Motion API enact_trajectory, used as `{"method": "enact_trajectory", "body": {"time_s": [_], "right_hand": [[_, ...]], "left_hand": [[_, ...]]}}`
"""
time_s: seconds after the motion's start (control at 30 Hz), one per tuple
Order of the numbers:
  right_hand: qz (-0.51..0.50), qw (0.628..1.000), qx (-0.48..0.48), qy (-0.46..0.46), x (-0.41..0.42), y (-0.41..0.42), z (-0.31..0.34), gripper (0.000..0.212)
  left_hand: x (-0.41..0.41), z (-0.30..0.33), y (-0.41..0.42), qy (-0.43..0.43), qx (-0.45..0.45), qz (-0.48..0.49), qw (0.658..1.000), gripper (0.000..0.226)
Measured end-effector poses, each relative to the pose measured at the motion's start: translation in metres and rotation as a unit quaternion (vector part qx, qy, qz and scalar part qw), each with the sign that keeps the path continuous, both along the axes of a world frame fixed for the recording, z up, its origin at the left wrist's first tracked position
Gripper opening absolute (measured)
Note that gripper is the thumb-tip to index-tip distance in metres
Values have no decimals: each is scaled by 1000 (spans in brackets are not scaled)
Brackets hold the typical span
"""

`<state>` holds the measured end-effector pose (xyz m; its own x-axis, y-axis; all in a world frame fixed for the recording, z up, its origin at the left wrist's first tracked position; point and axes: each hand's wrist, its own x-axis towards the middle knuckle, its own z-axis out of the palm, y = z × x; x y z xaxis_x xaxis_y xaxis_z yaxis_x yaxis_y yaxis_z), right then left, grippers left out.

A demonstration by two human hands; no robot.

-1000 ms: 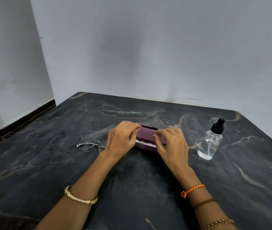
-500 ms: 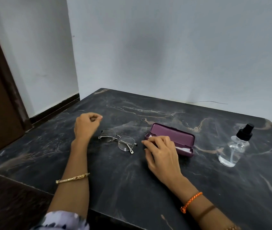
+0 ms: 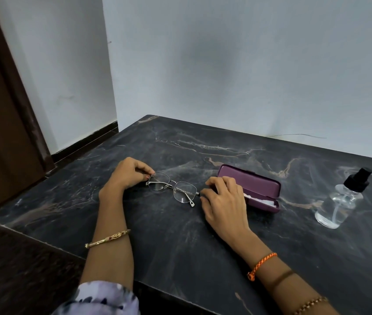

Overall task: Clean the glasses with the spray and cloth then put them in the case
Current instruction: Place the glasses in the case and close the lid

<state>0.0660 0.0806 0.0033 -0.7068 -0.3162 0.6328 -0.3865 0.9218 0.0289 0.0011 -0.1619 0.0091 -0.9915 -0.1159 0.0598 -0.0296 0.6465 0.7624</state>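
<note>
On the dark marble table [image 3: 180, 258]: the glasses [image 3: 173, 188] lie near its middle, lenses tilted up, folded temple tips pointing toward the person.
Left hand [image 3: 127, 173]: fingers curled, thumb and forefinger closed on the left end of the frame at the hinge corner.
Right hand [image 3: 224, 201]: loosely curled, palm down; fingertips meet the right end of the frame. A firm grip there cannot be confirmed.
Case [image 3: 252, 188]: purple hard shell, lid raised, just behind the right hand; something white, probably the cloth [image 3: 264, 200], shows inside.
Spray bottle [image 3: 342, 198]: clear body, black pump head, upright, well apart to the right.
Step in hand (judged): picking up the glasses for cleaning; no spraying or wiping is evident yet.
Procedure: lift by both frame ends together, keeping the frame level. Keep fingertips off the lenses. Avoid dragging the lenses across the stone. Then hold with one hand so the other can reach the bottle.
Appearance of glasses: thin silver wire rim, squarish clear lenses, slim bridge, pale temple tips.
Handling (judged): light and easily bent; apply minimal pinch force.
</note>
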Motion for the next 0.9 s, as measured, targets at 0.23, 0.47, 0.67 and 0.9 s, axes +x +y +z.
{"method": "enact_trajectory", "body": {"time_s": [0.23,0.47,0.67,0.9], "right_hand": [[11,1000,-2,-5,-5,-1,0,13],[29,999,-31,0,-5,0,-1,13],[49,990,-123,39,-5,6,0,9],[4,970,-230,77,-6,34,12,6]], "left_hand": [[1,0,0,12,12,-3,1000,29],[1,1,-1,18,103,-36,994,39],[2,4,8,48,208,-58,975,32],[1,14,41,93,255,-130,954,18]]}}
